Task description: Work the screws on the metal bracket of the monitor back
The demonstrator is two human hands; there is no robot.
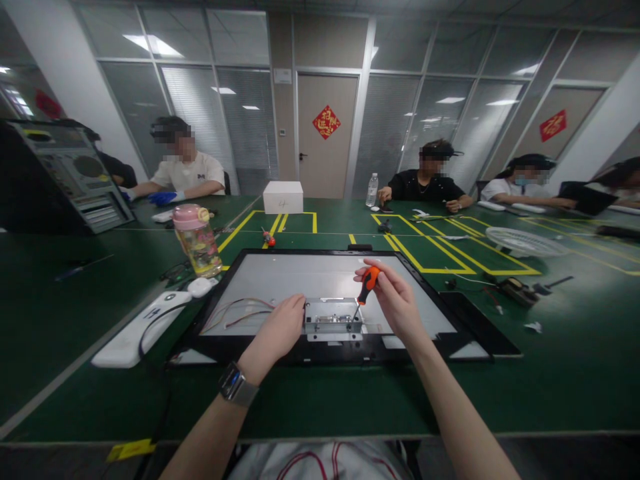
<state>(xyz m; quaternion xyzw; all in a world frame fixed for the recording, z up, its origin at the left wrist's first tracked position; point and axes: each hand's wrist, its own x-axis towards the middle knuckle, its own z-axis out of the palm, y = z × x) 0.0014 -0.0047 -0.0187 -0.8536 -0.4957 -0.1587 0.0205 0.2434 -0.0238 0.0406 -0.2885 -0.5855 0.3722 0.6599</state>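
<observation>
My right hand grips a screwdriver with an orange and black handle between thumb and fingers. Its shaft slants down and its tip meets the right end of a silver metal bracket. The bracket sits on the pale back of a flat display panel with a black frame. Against the bracket's left end, my left hand is closed on its edge, the fingertips partly hidden. Thin cables lie on the panel to the left of that hand.
To the left are a pink-lidded bottle, a white power bank with a cable, and a computer case. A white box stands behind the panel. A dark flat piece lies at right. Several people sit across the green table.
</observation>
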